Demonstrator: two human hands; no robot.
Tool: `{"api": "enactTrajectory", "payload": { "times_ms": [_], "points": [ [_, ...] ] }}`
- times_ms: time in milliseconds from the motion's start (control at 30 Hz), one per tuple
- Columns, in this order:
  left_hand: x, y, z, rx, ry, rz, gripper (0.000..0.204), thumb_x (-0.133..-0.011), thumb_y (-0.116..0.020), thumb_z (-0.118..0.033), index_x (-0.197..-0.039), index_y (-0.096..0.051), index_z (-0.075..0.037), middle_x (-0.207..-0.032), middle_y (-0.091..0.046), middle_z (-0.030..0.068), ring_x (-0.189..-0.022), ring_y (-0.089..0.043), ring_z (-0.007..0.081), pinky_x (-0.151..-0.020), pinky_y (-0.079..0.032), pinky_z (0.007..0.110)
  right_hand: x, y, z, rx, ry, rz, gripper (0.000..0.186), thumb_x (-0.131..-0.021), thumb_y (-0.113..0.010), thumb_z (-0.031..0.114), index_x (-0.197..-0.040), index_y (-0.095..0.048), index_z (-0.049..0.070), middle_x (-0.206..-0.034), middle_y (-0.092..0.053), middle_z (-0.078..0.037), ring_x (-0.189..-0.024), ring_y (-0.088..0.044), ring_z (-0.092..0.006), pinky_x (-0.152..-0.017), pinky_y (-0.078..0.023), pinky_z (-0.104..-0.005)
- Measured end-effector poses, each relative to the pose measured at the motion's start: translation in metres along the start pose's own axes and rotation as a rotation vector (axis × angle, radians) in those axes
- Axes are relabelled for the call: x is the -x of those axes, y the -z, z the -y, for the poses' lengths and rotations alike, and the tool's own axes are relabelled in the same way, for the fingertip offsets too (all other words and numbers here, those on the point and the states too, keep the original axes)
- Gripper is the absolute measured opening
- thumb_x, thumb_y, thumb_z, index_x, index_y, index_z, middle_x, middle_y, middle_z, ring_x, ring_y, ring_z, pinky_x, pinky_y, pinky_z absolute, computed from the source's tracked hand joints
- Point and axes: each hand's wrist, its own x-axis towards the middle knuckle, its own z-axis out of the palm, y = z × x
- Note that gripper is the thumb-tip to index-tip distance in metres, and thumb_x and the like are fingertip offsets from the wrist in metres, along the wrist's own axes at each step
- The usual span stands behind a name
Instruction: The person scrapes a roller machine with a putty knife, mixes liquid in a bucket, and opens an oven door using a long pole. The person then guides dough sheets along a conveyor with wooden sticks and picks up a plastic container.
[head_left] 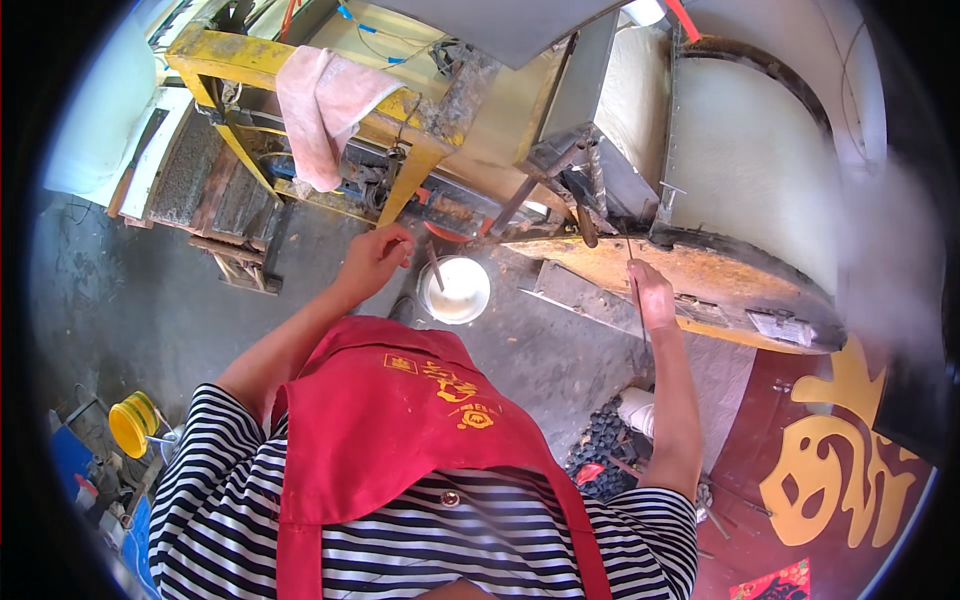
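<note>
My right hand [653, 293] is closed around a thin dark metal rod [641, 318], which runs up toward the edge of a large round-sided drum or oven [750, 160]. Bare of anything I can see, my left hand [378, 260] hangs in the air with its fingers loosely curled and the thumb a little apart. It is close to the leg of a yellow metal frame [235, 57]. Between my hands, a white bucket [483, 300] stands on the floor with pale contents and a brown stick [435, 266] leaning in it.
A pink towel [322, 105] drapes over the yellow frame. Below the drum's wooden rim [600, 263] lies a heap of black lumps [603, 445]. A red panel with gold shapes [845, 470] is on the right. At the left sits a yellow bucket [130, 424] among clutter.
</note>
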Motion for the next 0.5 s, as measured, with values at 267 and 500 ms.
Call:
{"api": "enactTrajectory", "payload": {
  "times_ms": [267, 500],
  "points": [
    [0.004, -0.005, 0.007, -0.028, 0.009, 0.027, 0.008, -0.083, -0.053, -0.006, -0.088, -0.056, 0.000, -0.072, -0.062, 0.0086, -0.063, -0.064, 0.0157, -0.057, -0.048, 0.025, -0.013, -0.026, -0.010, 0.236, 0.056, 0.046, 0.012, -0.071, -0.058, 0.008, -0.082, -0.052, 0.010, -0.078, -0.056, -0.006, -0.065, -0.059, -0.0228, -0.060, -0.049, -0.0336],
    [0.006, -0.005, 0.011, -0.043, -0.006, 0.021, 0.007, -0.082, -0.053, -0.005, -0.087, -0.056, -0.001, -0.072, -0.061, 0.0081, -0.063, -0.064, 0.0152, -0.057, -0.048, 0.025, -0.014, -0.013, 0.018, 0.285, -0.008, 0.041, 0.011, -0.073, -0.057, 0.006, -0.081, -0.050, 0.009, -0.074, -0.055, -0.008, -0.060, -0.057, -0.0249, -0.055, -0.048, -0.0352]
  ]
}}
